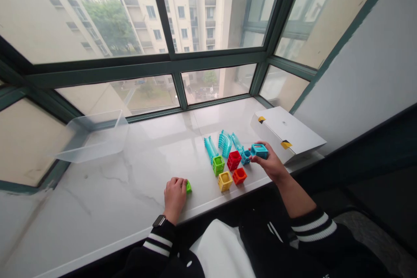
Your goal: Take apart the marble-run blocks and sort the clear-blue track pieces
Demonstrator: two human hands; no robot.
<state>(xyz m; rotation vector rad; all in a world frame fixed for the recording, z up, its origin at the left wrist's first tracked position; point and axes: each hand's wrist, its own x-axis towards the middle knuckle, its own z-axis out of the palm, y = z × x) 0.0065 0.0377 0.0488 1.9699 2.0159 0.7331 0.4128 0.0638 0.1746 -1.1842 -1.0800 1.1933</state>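
Note:
My left hand (pixel 175 196) rests on the white sill, its fingers closed round a small green block (pixel 189 186) that shows only at its right side. In my right hand (pixel 272 163) is a blue block (pixel 259 150), gripped just above the sill beside another blue block (pixel 246 157). Between my hands stand a green block (pixel 218 165), a red block (pixel 233 160), a yellow block (pixel 225 181) and an orange-red block (pixel 239 176). Behind them lie a straight teal track piece (pixel 211 149), a curved one (pixel 225 143) and another teal piece (pixel 237 142).
A clear plastic bin (pixel 94 139) sits at the far left of the sill (pixel 130 182). On the right, a white box (pixel 289 132) with yellow and black tabs leans near the wall. Green-framed windows (pixel 215 59) run along the back.

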